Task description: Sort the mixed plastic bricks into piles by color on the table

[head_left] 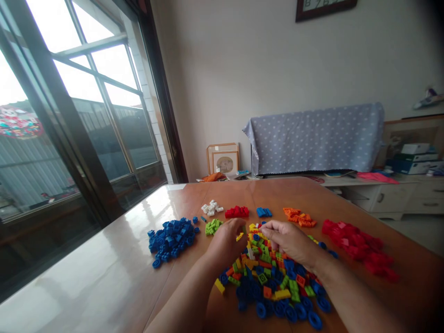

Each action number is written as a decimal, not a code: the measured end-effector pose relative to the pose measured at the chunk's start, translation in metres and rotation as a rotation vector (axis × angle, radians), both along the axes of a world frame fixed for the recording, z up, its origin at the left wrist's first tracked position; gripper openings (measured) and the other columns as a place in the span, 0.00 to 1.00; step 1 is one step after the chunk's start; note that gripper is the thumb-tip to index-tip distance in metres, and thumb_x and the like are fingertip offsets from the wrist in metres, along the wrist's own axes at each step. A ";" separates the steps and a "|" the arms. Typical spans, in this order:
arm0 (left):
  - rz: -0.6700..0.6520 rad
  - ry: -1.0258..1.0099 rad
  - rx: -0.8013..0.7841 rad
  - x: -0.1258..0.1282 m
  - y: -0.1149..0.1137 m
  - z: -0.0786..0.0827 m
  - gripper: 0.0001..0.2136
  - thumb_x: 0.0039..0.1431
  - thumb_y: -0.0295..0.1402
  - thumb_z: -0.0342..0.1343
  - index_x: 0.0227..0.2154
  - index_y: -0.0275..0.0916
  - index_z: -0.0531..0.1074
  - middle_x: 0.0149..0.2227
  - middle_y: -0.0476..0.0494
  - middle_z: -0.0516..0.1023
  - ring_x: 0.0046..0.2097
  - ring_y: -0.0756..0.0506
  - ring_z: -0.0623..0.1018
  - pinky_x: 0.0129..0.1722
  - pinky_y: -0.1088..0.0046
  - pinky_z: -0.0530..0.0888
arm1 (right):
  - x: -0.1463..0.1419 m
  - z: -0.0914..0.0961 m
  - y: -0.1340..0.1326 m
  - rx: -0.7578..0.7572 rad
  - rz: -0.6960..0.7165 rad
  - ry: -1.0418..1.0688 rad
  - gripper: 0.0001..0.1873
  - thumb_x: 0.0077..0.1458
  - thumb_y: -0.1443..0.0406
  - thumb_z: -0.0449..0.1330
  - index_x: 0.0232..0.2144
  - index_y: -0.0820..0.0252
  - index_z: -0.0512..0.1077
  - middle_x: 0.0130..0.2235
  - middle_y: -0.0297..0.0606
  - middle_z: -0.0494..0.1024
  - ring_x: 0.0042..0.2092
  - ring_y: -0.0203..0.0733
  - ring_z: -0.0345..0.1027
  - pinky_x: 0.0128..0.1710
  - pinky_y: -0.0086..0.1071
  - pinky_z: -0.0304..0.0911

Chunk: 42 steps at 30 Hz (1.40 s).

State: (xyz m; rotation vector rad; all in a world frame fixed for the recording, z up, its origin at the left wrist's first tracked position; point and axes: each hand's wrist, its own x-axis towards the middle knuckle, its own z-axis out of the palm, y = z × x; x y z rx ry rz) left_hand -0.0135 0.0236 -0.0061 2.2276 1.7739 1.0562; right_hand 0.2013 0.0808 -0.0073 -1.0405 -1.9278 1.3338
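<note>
My left hand (229, 237) hovers over the left rim of a mixed pile of plastic toy bricks (265, 263), fingers curled together. A bit of green brick (243, 229) shows at its fingertips. Over the pile's far right part is my right hand (286, 238), its thumb and fingers pinched; what they hold, if anything, is hidden. The pile mixes yellow, green, orange and red bricks with blue wheel-like pieces (290, 313). Just beyond my left hand lies a small heap of lime-green bricks (212, 226), partly covered by the hand.
On the brown table (187, 286), blue pieces (173, 238) lie heaped at left. Across the back are white pieces (211, 208), red bricks (237, 212), blue bricks (264, 212) and orange bricks (300, 217). Red pieces (360, 247) spread at right. Behind stands a cloth-covered object (317, 141).
</note>
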 end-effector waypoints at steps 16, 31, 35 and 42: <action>0.320 -0.019 -0.091 -0.079 0.020 -0.023 0.07 0.50 0.23 0.52 0.31 0.38 0.71 0.27 0.53 0.71 0.30 0.51 0.69 0.29 0.76 0.58 | 0.006 -0.005 0.011 0.048 -0.116 0.040 0.24 0.58 0.47 0.57 0.39 0.61 0.74 0.24 0.31 0.70 0.25 0.33 0.58 0.25 0.28 0.52; 0.394 0.184 -0.073 -0.078 0.020 -0.024 0.08 0.50 0.20 0.49 0.29 0.39 0.67 0.30 0.49 0.71 0.33 0.49 0.69 0.31 0.74 0.57 | 0.010 0.001 0.012 0.018 -0.150 0.054 0.24 0.55 0.46 0.58 0.39 0.60 0.75 0.23 0.30 0.70 0.24 0.34 0.57 0.25 0.28 0.51; 0.380 0.173 -0.083 -0.068 0.017 -0.017 0.07 0.52 0.22 0.50 0.29 0.39 0.69 0.30 0.49 0.72 0.33 0.49 0.70 0.32 0.74 0.58 | 0.012 0.004 0.010 0.053 -0.152 0.073 0.23 0.55 0.47 0.58 0.38 0.60 0.76 0.23 0.31 0.71 0.25 0.34 0.58 0.26 0.28 0.53; -0.003 0.140 -0.092 -0.007 -0.001 0.000 0.06 0.57 0.27 0.53 0.35 0.40 0.73 0.35 0.47 0.76 0.37 0.48 0.73 0.36 0.75 0.65 | 0.013 0.001 0.014 0.112 -0.146 0.059 0.21 0.58 0.48 0.57 0.35 0.60 0.75 0.24 0.31 0.71 0.26 0.34 0.60 0.27 0.27 0.55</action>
